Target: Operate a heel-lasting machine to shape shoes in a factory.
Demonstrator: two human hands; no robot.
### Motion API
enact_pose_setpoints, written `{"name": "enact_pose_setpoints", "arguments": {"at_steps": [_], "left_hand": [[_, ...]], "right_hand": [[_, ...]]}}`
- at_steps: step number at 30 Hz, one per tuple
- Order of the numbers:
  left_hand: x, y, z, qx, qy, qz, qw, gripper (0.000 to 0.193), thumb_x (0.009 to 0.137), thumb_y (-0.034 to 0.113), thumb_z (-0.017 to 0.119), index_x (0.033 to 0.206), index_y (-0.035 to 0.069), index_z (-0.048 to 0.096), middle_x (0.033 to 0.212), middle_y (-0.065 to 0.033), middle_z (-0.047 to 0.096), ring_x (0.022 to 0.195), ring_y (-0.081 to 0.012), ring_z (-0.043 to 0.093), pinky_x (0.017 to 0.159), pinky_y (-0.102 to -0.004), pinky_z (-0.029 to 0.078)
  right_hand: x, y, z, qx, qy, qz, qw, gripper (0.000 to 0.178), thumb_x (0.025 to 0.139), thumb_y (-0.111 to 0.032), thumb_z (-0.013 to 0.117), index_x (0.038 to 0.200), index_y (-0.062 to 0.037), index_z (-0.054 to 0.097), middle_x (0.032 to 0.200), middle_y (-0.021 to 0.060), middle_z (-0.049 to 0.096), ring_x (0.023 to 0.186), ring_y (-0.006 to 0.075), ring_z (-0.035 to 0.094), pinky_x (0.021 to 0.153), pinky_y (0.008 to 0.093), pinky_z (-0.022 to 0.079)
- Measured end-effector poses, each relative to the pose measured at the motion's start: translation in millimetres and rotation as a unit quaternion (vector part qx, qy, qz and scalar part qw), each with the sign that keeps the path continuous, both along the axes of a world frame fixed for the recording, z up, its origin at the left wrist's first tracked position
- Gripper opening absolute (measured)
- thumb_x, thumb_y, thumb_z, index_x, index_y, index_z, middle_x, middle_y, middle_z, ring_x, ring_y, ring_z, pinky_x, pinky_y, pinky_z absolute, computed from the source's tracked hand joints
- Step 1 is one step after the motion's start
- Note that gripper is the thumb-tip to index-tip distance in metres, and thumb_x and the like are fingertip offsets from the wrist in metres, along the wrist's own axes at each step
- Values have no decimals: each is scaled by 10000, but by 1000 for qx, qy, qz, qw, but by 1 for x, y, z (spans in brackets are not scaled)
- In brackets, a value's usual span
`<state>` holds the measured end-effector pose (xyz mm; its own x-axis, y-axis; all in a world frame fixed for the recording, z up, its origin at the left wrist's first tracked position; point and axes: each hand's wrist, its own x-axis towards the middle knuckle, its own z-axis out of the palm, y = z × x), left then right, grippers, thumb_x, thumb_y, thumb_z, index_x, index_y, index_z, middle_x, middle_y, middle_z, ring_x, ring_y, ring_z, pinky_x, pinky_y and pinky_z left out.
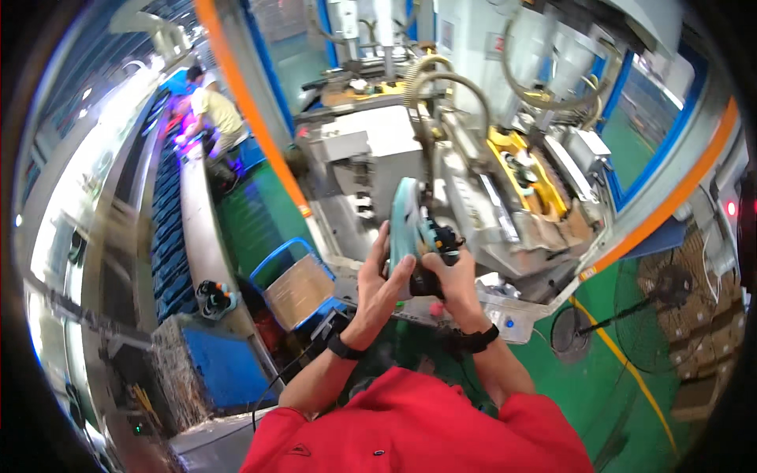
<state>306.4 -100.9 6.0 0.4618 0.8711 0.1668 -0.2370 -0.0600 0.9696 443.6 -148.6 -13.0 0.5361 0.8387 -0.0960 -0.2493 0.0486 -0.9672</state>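
Between my two hands, in front of the machine, is a shoe (406, 225) with a pale teal sole and a dark upper, its toe pointing away from me. My left hand (378, 280) presses along the sole side with fingers extended and thumb near the heel. On the other side, my right hand (456, 282) grips the upper around the heel and ankle opening. The fingers of this hand are partly hidden behind the shoe. A black band is on each wrist.
Ahead stands a machine with hoses (449, 79) and a yellow tray (524, 169). At left, a conveyor (169, 236) runs away, another shoe (215, 299) on its near end; a person (213, 114) works beside it. A blue-framed cart (296, 288) and a fan (572, 333) flank me.
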Motion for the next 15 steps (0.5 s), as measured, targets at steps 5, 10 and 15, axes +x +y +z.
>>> {"name": "enact_pose_setpoints", "arguments": {"at_steps": [5, 10, 15], "left_hand": [[121, 58, -38, -112, 35, -180, 977, 722, 965, 380, 581, 1484, -9, 264, 1430, -168, 444, 1316, -226, 441, 1087, -375, 355], [261, 141, -94, -14, 203, -78, 976, 666, 849, 326, 708, 1335, -44, 443, 1176, -178, 633, 1100, -249, 605, 919, -355, 475], [342, 193, -132, 1, 354, -18, 935, 700, 770, 294, 721, 1290, -72, 430, 1177, -286, 605, 1087, -361, 611, 929, -430, 474]], "right_hand": [[125, -44, -45, -22, 23, -188, 982, 453, 776, -106, 710, 1174, 1, 522, 934, 58, 596, 784, 158, 595, 726, 294, 516], [177, -92, -32, 41, 1, -277, 960, 576, 755, -74, 680, 1288, 19, 483, 1120, 72, 565, 972, 162, 549, 886, 294, 458], [186, -120, -19, -12, -130, -390, 912, 584, 758, -58, 661, 1301, 41, 468, 1196, 96, 528, 1054, 187, 526, 960, 313, 427]]}}
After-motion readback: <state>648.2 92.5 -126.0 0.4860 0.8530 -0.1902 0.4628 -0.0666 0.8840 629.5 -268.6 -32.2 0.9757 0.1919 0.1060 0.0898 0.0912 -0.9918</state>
